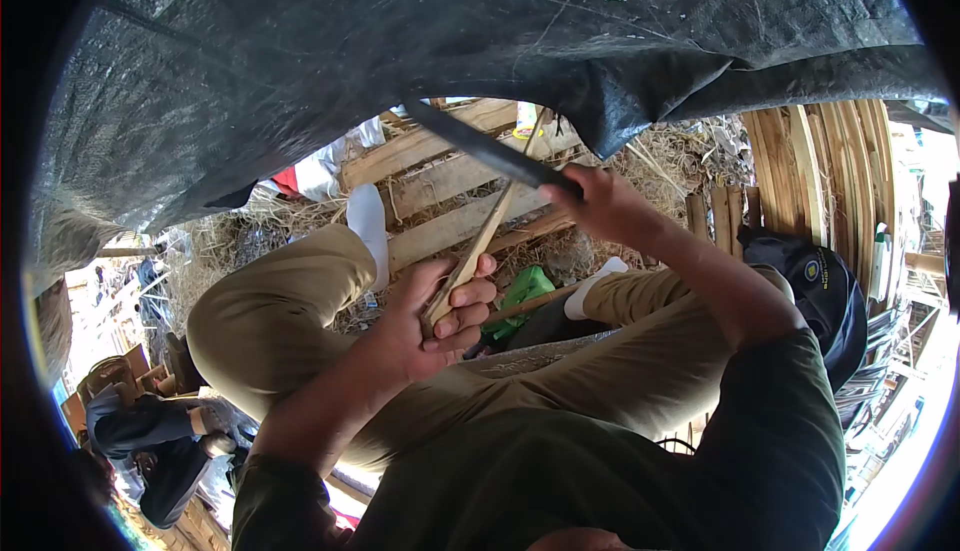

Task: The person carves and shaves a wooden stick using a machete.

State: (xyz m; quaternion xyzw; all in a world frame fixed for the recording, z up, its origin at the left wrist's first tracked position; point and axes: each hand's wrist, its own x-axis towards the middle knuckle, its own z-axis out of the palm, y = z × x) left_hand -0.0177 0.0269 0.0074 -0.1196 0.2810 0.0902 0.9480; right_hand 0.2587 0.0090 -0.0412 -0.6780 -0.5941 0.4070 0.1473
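My left hand (445, 311) is closed round the lower end of a thin, pale wooden stick (492, 219), which slants up and to the right. In my right hand (598, 201) is the handle end of a long dark blade (470, 143). The blade points up and to the left and crosses the stick above my left hand; whether the two touch I cannot tell. My fingers hide the blade's handle and the stick's lower end.
A dark tarp (400, 31) hangs across the top. Wooden slats (430, 191) lie on straw beyond my legs. Upright boards (835, 171) and a black bag (820, 281) are at the right, a green plastic bag (525, 291) between my legs. Another person's legs (150, 441) show lower left.
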